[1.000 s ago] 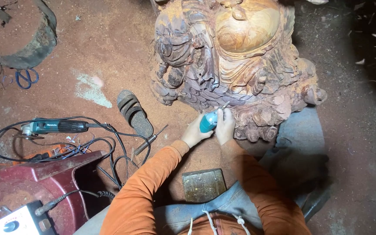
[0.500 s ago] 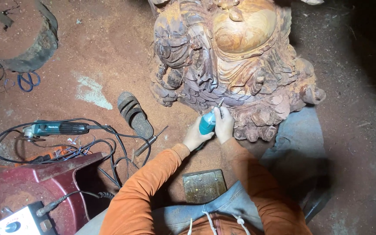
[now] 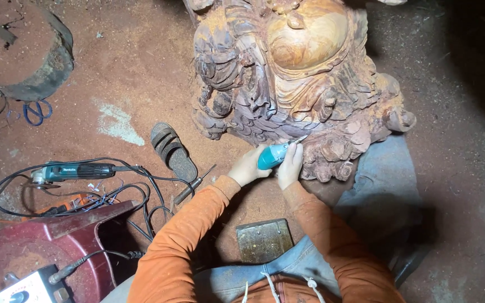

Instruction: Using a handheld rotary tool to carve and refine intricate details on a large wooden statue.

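Down at six o'clock of the large reddish-brown carved wooden sculpture, both hands wrapped round a small teal pen-shaped rotary carving tool. Left hand closed round the rear of the tool body, right hand curled over its front, guiding the thin metal bit against the knobbly base of the carving. Orange sleeves reaching up from the bottom edge, blue-trousered leg stretched out at four o'clock beside the base.

On the sawdust-covered red earth floor: a dark rubber sandal at nine o'clock of the hands, a teal and black angle grinder further out at nine, its black cables looping towards a dark red plastic stool at seven o'clock. A flat square metal plate at six o'clock, between the knees. Blue-handled scissors at ten o'clock near a round stump.

Risks, as a judgement: bit skating off the uneven grain and gouging a finished fold, or jumping towards the right fingers held close behind the tip. Loose cables near the leg likely to snag on any shift of posture. Fine dust probably rising towards the face.
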